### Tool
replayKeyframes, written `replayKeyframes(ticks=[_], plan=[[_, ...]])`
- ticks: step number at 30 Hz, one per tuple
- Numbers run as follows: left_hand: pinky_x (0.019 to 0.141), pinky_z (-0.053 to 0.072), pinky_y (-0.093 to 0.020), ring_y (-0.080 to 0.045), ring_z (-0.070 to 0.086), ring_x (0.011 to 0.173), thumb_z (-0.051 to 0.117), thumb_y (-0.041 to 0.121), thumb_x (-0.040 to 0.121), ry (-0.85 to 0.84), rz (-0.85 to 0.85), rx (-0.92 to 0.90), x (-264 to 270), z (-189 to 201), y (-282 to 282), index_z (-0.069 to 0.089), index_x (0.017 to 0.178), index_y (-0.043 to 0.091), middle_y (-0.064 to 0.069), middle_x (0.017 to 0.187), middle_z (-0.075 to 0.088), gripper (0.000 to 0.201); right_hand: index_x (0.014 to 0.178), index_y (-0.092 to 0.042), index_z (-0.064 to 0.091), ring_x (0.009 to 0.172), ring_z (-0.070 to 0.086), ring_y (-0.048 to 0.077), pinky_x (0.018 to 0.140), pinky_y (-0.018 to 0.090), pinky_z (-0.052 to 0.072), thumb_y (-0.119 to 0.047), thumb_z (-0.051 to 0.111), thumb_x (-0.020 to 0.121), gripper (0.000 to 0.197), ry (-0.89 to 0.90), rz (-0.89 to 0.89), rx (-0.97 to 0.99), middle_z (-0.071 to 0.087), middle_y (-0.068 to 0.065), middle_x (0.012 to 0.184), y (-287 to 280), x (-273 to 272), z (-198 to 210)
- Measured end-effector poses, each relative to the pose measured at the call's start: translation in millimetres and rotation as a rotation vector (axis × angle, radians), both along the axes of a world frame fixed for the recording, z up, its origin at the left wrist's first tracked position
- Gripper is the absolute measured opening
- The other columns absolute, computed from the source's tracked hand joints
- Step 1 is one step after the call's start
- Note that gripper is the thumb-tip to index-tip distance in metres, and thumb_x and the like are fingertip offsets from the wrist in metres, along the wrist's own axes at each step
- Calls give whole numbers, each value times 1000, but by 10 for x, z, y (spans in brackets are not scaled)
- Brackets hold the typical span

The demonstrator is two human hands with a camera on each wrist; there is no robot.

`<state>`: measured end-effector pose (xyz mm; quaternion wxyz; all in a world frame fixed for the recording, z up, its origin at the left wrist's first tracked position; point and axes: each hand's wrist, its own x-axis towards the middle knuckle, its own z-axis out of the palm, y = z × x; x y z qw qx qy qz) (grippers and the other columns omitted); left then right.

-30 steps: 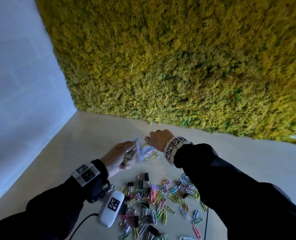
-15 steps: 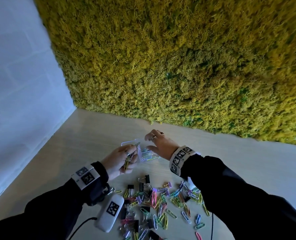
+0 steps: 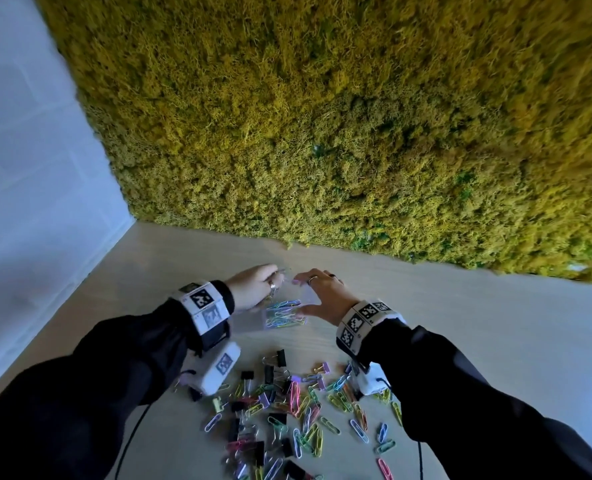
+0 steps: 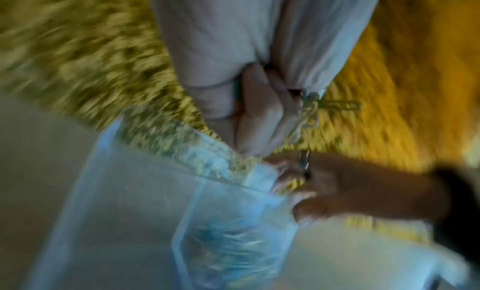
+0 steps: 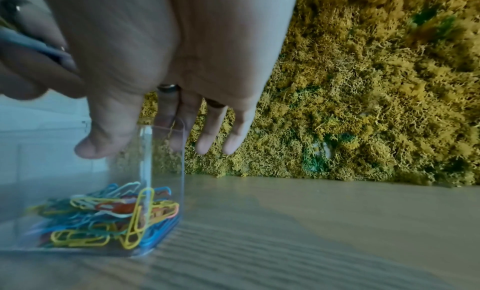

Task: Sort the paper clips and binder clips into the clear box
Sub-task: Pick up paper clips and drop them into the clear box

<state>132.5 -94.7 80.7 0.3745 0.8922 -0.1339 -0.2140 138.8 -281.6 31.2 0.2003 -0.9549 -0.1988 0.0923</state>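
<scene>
The clear box (image 3: 253, 318) stands on the wooden table with several coloured paper clips (image 3: 284, 315) in its right compartment, sharp in the right wrist view (image 5: 103, 218). My left hand (image 3: 256, 285) hovers over the box's far left part, fingers curled round a few yellowish paper clips (image 4: 311, 111). My right hand (image 3: 322, 294) spans the right end of the box (image 5: 166, 171), thumb at the near wall and index finger behind the far wall. A loose pile of paper clips and binder clips (image 3: 287, 407) lies nearer me.
A yellow-green moss wall (image 3: 322, 133) rises just behind the table, and a white wall (image 3: 28, 168) closes the left side. Bare tabletop (image 3: 461, 323) stretches to the right. Cables run from my wrists across the near table edge.
My left hand has moved forward with its clips, from beside the box to above its far left part. My right hand has spread and dropped onto the box's right end.
</scene>
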Motion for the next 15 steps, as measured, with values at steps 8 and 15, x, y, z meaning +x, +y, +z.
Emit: replayKeyframes(ticks=[8,15], plan=[[48,38,-30,-20,47,54,39,6,92,-287,-481,806,89,-79,-343,34,123,1,-6,68,49,32,134,-16,39,124,41,26,103,43,35,-37,66,78,66,-17,1,-30,44,7,136,-18,-7,-23],[72,49,-37,-30,63,93,36,-1,90,-324,-560,812,102,-18,-414,41,121,4,-14,109,64,32,131,-18,44,120,44,25,102,43,36,-36,69,75,64,-14,15,46,51,6,131,-34,-2,-17]])
